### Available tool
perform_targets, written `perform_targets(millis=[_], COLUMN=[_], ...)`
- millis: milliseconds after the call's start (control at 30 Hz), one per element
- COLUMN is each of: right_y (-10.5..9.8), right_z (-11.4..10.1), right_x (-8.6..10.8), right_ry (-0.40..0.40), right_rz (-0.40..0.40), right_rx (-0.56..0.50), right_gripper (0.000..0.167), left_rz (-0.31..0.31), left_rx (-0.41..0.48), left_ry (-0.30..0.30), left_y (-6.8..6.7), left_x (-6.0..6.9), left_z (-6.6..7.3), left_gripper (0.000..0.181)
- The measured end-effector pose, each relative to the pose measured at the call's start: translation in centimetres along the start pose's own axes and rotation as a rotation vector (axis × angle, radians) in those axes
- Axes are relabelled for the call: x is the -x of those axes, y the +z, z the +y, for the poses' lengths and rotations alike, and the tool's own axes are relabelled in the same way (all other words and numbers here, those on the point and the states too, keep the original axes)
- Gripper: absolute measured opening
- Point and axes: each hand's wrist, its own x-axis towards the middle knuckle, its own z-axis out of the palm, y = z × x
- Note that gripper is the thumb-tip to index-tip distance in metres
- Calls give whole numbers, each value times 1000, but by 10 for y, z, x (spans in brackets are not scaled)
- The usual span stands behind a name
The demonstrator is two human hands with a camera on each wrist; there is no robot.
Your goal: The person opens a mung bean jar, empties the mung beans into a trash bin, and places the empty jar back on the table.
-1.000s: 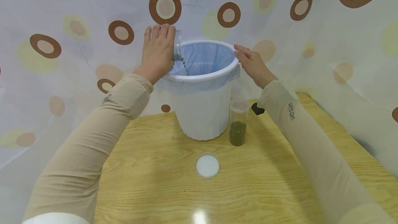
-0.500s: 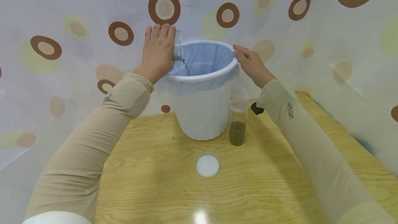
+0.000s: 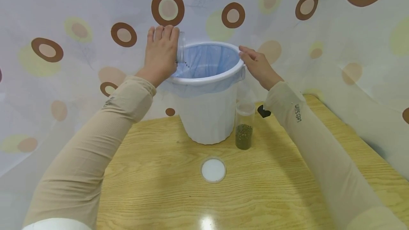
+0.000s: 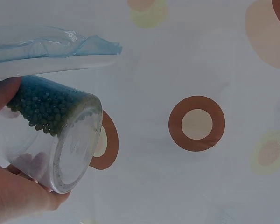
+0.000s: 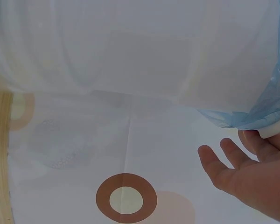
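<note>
One piece of lettering can be read, in the head view: small dark letters spelling "Lets Slim", with the two words set close together. They are printed on the beige right sleeve [image 3: 314, 148], on the forearm just below the cuff. The line runs upward, from the L at the bottom to the m at the top. The matching beige left sleeve [image 3: 91, 152] bears a dark print [image 3: 109, 102] near its cuff, too blurred and slanted to read.
</note>
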Motion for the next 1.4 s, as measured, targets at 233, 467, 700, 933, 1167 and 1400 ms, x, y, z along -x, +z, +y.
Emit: perform_targets(millis=[233,467,700,933,1167,1400], right_y=[0,0,-1,0,-1,-1], right_z=[1,2,4,5,5,4], right_x=[-1,-1,-2,-3,-3,-3], right_ry=[1,0,-9,-2,-6,6], right_rz=[4,2,2,-4,-4,-11], right_rx=[12,7,3,15,33,43], right_gripper=[57,57,57,58,58,58], left_rz=[-4,3,9,10,21,29], left_rx=[-4,-4,-5,1,-1,-9], left_ry=[3,16,25,30,35,40], left_y=[0,1,2,4,5,5], left_x=[1,1,2,1,0,-1], left_z=[0,1,1,1,0,0], left_gripper=[73,74,73,70,67,65])
